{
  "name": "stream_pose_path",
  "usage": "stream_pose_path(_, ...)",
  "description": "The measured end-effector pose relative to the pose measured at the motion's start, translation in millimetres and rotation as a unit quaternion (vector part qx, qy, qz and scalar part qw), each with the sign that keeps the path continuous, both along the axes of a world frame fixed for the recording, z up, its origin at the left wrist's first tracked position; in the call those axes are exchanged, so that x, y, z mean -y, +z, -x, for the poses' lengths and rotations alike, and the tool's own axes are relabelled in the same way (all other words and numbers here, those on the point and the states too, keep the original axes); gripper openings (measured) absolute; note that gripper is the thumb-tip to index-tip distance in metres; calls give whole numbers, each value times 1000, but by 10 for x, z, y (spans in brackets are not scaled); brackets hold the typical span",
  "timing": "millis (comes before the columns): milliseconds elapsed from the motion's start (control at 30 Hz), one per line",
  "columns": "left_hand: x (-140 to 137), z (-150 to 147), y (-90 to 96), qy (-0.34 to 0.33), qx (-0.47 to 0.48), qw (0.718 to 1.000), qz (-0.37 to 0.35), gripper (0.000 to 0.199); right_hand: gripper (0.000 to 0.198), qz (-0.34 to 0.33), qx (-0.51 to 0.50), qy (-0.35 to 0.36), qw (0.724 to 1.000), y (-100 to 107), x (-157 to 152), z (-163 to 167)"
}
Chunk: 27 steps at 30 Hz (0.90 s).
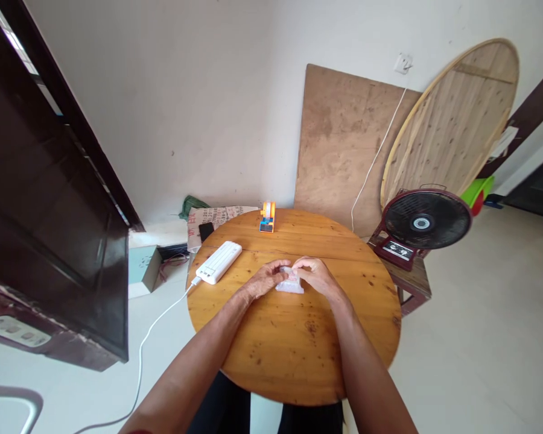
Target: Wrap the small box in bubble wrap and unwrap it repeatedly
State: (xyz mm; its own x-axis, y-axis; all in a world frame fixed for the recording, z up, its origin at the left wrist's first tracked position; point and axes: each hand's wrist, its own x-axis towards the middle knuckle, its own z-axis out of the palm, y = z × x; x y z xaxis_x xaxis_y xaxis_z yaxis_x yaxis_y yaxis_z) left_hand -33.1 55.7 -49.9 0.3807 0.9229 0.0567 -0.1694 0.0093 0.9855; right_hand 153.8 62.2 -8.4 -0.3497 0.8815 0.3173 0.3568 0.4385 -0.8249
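A small, clear, whitish-pink plastic packet (290, 288) lies near the middle of the round wooden table (289, 361). My left hand (268, 278) rests at its left side, with thumb and fingers closed on the upper left edge. From the right, my right hand (315, 275) pinches the packet's upper right part between thumb and fingertips. The fingertips of both hands nearly meet over the top of it. What is inside the packet is too small to make out.
A white power bank (219, 262) with a white cable lies at the table's left. At the far edge stands an orange and blue tape dispenser (267, 218). A dark phone (206, 231) lies on a printed sack beyond the table. To the right is a fan (423, 222).
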Motion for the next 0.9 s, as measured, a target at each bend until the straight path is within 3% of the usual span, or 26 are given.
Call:
stream_pose_path(200, 4, 3, 33, -1, -2, 1000, -13, 43, 16, -79, 99, 40, 991, 136, 106, -33)
stream_pose_path(333, 5, 14, 49, -9, -7, 1000, -12, 43, 22, -197, 284, 10, 938, 224, 248, 53)
stream_pose_path(433, 4, 20, 42, -12, -10, 1000, -10, 44, 24, -248, 343, 0, 906, 207, 343, 95)
stream_pose_path(533, -3, 23, 24, -9, -14, 1000, -7, 47, 24, -289, 304, -13, 908, 99, 376, 56)
stream_pose_path(733, -6, 22, 20, -4, -20, 1000, 11, 54, 16, -274, 51, -124, 952, -84, 300, -124)
stream_pose_path(800, -2, 22, 28, -5, -21, 1000, 14, 55, 19, -257, 35, -131, 957, -97, 286, -149)
stream_pose_path(900, 2, 27, 34, -13, -21, 1000, 9, 56, 26, -246, 95, -100, 959, -115, 297, -139)
